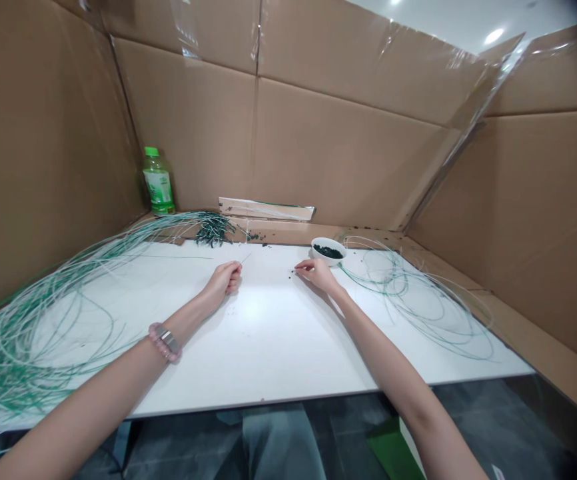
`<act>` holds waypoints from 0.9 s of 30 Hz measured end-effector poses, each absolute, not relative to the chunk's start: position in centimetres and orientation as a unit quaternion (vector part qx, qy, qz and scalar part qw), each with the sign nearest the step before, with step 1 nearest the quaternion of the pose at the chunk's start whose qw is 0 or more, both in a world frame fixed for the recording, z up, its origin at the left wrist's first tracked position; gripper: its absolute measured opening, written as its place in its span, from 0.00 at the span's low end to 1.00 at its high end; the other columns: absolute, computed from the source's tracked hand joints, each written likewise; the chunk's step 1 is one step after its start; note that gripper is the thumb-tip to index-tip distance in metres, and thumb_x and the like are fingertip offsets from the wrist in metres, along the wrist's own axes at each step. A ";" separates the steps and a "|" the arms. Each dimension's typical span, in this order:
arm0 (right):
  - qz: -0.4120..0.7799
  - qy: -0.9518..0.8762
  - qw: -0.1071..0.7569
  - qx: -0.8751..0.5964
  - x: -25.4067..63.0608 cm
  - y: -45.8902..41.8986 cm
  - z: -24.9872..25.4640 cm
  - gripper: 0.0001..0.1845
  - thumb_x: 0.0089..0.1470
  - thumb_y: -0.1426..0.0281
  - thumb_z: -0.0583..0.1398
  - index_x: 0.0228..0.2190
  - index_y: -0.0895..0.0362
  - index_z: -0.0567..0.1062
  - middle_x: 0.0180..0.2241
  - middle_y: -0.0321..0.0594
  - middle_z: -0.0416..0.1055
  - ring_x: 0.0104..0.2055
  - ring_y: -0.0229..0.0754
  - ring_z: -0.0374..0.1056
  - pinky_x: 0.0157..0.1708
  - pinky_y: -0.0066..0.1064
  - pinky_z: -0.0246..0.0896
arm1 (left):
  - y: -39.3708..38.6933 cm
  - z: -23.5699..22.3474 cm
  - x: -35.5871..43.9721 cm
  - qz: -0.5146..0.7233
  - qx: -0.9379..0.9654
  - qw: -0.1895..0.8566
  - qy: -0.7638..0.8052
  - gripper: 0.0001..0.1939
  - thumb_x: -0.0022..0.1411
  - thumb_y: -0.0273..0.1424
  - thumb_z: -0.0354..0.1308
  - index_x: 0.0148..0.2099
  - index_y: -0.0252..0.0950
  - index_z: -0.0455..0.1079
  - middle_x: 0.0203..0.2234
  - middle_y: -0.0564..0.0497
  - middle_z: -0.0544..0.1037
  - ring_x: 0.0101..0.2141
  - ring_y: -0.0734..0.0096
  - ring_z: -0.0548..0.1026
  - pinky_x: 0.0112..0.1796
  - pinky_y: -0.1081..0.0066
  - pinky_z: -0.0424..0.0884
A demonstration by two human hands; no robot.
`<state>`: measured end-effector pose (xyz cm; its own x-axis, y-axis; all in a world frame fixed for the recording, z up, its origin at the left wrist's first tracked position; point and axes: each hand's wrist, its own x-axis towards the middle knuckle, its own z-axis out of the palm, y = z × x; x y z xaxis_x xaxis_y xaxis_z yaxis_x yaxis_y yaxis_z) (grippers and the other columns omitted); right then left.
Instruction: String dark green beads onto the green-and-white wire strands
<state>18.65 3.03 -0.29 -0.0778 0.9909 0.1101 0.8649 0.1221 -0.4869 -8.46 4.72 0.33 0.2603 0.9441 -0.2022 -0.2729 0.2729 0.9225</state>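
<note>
- Left hand (227, 278): curled closed, pinching a thin pale strand (244, 257) that points toward the far edge.
- Right hand (316, 275): fingertips pressed together, just beside scattered dark bits (291, 271); whether it holds anything is too small to tell.
- White bowl (327, 251) of dark green bits: near the right hand, on the white bench (263, 347).
- Green-and-white wire coils (43, 333): loose on the bench's left side, with another coil (408, 293) at right.

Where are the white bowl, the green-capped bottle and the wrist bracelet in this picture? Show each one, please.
White bowl (329, 260): head view, point on its outer wall.
Green-capped plastic bottle (158, 188): head view, point on its label.
Bracelet (165, 341): head view, point on its silver piece.
</note>
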 end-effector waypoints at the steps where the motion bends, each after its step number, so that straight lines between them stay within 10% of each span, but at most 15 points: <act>1: 0.144 -0.722 0.205 -0.645 18.7 3.0 -0.2 0.13 0.60 0.64 0.56 0.43 0.59 0.72 0.44 0.42 0.70 0.43 0.40 0.69 0.43 0.39 0.67 | 4.7 0.3 -8.5 0.446 0.406 0.682 0.414 0.11 0.54 0.27 0.52 0.22 0.35 0.56 0.12 0.64 0.47 0.11 0.87 0.44 0.14 0.82 0.39; 10: 0.095 -0.744 0.174 -0.638 19.2 2.4 1.4 0.13 0.60 0.65 0.57 0.44 0.58 0.71 0.46 0.43 0.70 0.44 0.40 0.69 0.44 0.39 0.67 | 5.0 -0.1 -8.5 0.430 0.404 0.688 0.423 0.13 0.62 0.29 0.52 0.24 0.33 0.58 0.13 0.63 0.48 0.12 0.88 0.45 0.13 0.82 0.41; 17: 0.022 -0.649 0.115 -0.752 23.4 6.2 6.7 0.16 0.60 0.64 0.56 0.47 0.58 0.70 0.48 0.44 0.68 0.47 0.43 0.68 0.45 0.41 0.66 | 5.6 -1.0 -8.4 0.401 0.406 0.689 0.448 0.13 0.65 0.36 0.53 0.46 0.31 0.67 0.34 0.49 0.73 0.30 0.76 0.72 0.29 0.72 0.72; 27: 0.064 -0.612 -0.064 -0.786 23.1 9.7 5.7 0.18 0.58 0.64 0.58 0.47 0.62 0.69 0.47 0.46 0.68 0.45 0.44 0.68 0.43 0.40 0.67 | 5.8 -1.2 -8.1 0.388 0.417 0.678 0.465 0.17 0.64 0.36 0.54 0.52 0.32 0.65 0.46 0.45 0.72 0.42 0.66 0.73 0.41 0.60 0.73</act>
<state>23.09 9.70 5.66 0.2427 0.9536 -0.1781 0.9699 -0.2427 0.0223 -8.09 5.82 -1.21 0.2663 0.9136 -0.3073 -0.1373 0.3516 0.9260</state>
